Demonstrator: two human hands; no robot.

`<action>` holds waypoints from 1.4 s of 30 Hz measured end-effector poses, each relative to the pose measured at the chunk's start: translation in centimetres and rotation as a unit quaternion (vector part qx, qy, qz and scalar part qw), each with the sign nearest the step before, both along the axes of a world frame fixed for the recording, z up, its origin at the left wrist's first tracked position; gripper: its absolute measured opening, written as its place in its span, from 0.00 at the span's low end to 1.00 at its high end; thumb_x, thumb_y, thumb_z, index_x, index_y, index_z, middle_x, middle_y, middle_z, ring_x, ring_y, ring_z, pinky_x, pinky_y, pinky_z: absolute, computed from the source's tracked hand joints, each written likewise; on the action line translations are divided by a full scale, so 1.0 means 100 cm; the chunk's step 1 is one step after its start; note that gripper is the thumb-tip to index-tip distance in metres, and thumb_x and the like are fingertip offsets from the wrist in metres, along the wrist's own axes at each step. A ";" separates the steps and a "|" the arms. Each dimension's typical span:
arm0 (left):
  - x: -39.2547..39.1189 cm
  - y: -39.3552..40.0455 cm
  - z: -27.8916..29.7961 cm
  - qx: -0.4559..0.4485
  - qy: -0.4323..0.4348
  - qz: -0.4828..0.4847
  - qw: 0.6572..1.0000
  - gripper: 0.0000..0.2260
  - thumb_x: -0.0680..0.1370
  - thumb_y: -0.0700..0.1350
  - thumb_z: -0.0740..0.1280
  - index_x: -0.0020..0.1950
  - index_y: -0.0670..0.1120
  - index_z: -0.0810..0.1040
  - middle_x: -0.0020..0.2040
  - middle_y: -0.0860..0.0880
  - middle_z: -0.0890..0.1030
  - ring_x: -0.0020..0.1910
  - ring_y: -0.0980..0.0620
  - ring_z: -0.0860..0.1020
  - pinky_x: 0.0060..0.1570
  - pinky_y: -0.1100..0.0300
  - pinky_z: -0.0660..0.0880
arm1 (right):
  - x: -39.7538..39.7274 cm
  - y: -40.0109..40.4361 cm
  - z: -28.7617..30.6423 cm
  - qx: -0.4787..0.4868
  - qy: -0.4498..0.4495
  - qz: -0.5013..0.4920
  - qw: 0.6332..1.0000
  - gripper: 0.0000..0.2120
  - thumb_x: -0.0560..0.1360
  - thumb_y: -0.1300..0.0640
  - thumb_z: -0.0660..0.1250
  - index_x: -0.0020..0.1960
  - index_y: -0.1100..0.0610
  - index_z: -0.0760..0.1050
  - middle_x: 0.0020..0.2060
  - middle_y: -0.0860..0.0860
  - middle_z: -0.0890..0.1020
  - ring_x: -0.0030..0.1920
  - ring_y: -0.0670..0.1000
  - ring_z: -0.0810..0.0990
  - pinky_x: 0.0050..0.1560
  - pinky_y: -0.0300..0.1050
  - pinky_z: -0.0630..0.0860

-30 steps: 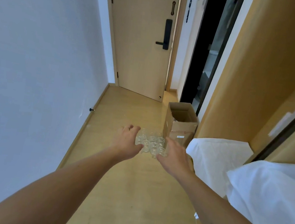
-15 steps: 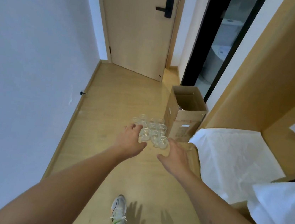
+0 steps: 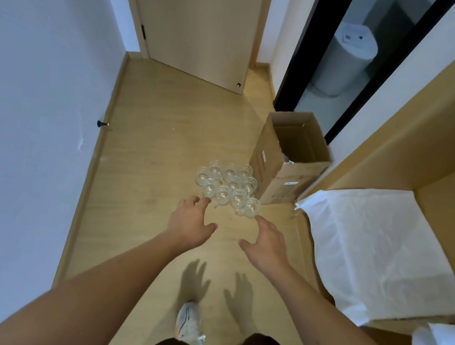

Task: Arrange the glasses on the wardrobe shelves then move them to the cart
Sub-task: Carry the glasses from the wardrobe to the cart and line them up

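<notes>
In the head view, we see a cluster of clear glasses (image 3: 226,185) standing on the wooden floor (image 3: 150,163) at the centre of the frame, packed close together and touching one another. Our left hand (image 3: 190,220) reaches toward the lower left edge of the cluster, fingers spread apart and holding nothing; its fingertips are just beside the nearest glass, and we cannot tell whether they touch it. Our right hand (image 3: 266,241) hovers just below the lower right glass, also spread wide and empty.

We judge the task to be at its very start: every glass we can see is on the floor, none is lifted, and neither wardrobe shelves nor a cart show clearly in this frame. Arranging the glasses on the shelves and moving them to the cart both remain to be done.

An open cardboard box (image 3: 291,157) stands just to the right of the cluster, close enough to crowd a reach from that side. White sheeting (image 3: 377,248) covers a surface at the right of the frame. A closed door (image 3: 193,19) fills the upper middle, and a dark doorway (image 3: 346,58) opens at the upper right. Our white shoe (image 3: 187,325) sits at the bottom centre.
</notes>
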State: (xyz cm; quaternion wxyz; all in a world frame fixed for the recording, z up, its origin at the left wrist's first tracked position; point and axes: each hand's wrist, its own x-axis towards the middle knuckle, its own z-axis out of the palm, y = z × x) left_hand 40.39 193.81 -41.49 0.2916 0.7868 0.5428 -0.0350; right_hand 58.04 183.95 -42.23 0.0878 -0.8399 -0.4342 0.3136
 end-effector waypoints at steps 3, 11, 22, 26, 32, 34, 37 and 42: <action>0.006 0.018 -0.012 -0.028 0.004 0.002 1.000 0.32 0.78 0.56 0.70 0.78 0.48 0.65 0.75 0.43 0.68 0.72 0.41 0.67 0.70 0.47 0.68 | 0.010 0.016 -0.010 -0.027 0.006 -0.008 1.000 0.38 0.74 0.42 0.71 0.79 0.51 0.61 0.74 0.52 0.69 0.74 0.58 0.66 0.71 0.51 0.68; 0.048 0.076 -0.045 -0.070 0.000 0.026 0.997 0.31 0.78 0.56 0.70 0.77 0.48 0.66 0.74 0.43 0.68 0.72 0.40 0.66 0.69 0.47 0.69 | 0.057 0.069 -0.041 -0.070 0.024 -0.014 0.997 0.37 0.74 0.45 0.71 0.78 0.53 0.62 0.72 0.54 0.70 0.73 0.59 0.67 0.70 0.50 0.66; 0.134 0.168 -0.090 -0.123 0.023 0.084 0.989 0.30 0.77 0.55 0.70 0.76 0.47 0.68 0.72 0.42 0.71 0.70 0.39 0.69 0.67 0.52 0.68 | 0.136 0.163 -0.100 -0.136 0.054 0.040 0.989 0.34 0.74 0.44 0.70 0.76 0.53 0.64 0.68 0.55 0.74 0.69 0.59 0.72 0.66 0.51 0.71; 0.153 0.191 -0.117 -0.145 0.029 0.112 0.983 0.30 0.77 0.56 0.70 0.77 0.49 0.68 0.73 0.45 0.70 0.72 0.42 0.67 0.69 0.55 0.65 | 0.151 0.183 -0.133 -0.165 0.070 0.049 0.983 0.30 0.75 0.46 0.69 0.73 0.55 0.67 0.66 0.56 0.75 0.66 0.61 0.73 0.63 0.50 0.71; 0.162 0.205 -0.168 -0.172 0.054 0.113 0.977 0.29 0.78 0.55 0.70 0.77 0.48 0.68 0.73 0.43 0.70 0.71 0.41 0.68 0.68 0.54 0.66 | 0.162 0.206 -0.185 -0.186 0.095 0.032 0.977 0.33 0.76 0.47 0.68 0.77 0.53 0.63 0.69 0.56 0.73 0.70 0.59 0.70 0.67 0.50 0.68; 0.164 0.207 -0.190 -0.181 0.052 0.116 0.975 0.29 0.78 0.55 0.70 0.76 0.47 0.69 0.72 0.43 0.71 0.71 0.41 0.68 0.69 0.54 0.65 | 0.164 0.210 -0.209 -0.195 0.098 0.031 0.975 0.31 0.76 0.48 0.67 0.76 0.54 0.64 0.68 0.56 0.74 0.69 0.60 0.71 0.66 0.50 0.68; 0.170 0.213 -0.230 -0.188 0.043 0.127 0.973 0.27 0.78 0.54 0.70 0.75 0.47 0.70 0.72 0.44 0.72 0.71 0.42 0.69 0.69 0.54 0.65 | 0.167 0.219 -0.252 -0.199 0.101 0.027 0.974 0.27 0.76 0.49 0.68 0.72 0.56 0.67 0.65 0.57 0.76 0.66 0.61 0.73 0.64 0.50 0.70; 0.182 0.217 -0.317 -0.197 0.030 0.136 0.970 0.26 0.78 0.55 0.70 0.75 0.49 0.71 0.72 0.47 0.72 0.72 0.45 0.69 0.68 0.54 0.68 | 0.169 0.227 -0.345 -0.189 0.111 -0.013 0.976 0.30 0.77 0.46 0.68 0.75 0.54 0.65 0.65 0.58 0.75 0.67 0.59 0.73 0.65 0.48 0.69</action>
